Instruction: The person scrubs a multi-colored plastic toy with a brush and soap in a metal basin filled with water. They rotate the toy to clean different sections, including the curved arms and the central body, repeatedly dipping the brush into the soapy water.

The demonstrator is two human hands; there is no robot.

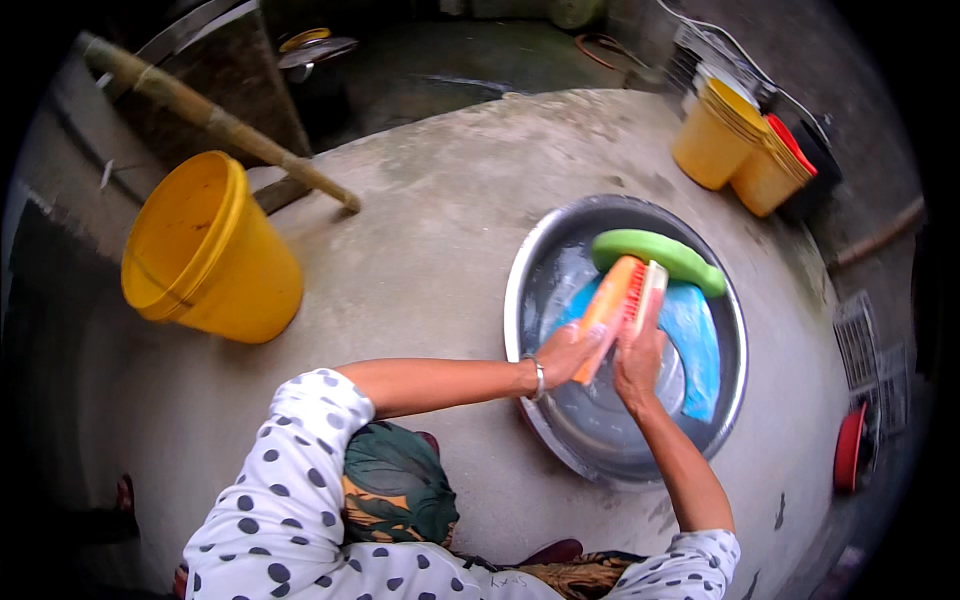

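My left hand (572,352) grips a long, flat orange piece (612,292), perhaps a slipper sole; its exact kind does not show clearly. In my right hand (640,368) is a scrub brush (654,286) with a pale back. Its red bristles face the orange piece and lie against or very close to it. Both hands are over a round metal basin (514,290). Inside the basin, a green curved piece (660,252) leans at the far side, and a blue piece (696,345) lies to the right of my hands. Whitish suds mark the basin's inside.
A large yellow bucket (225,270) stands at the left, under a bamboo pole (215,118). Smaller yellow buckets (712,140) stand at the far right, one with a red item (790,145). A red tub (850,447) and grey crates (856,340) line the right edge.
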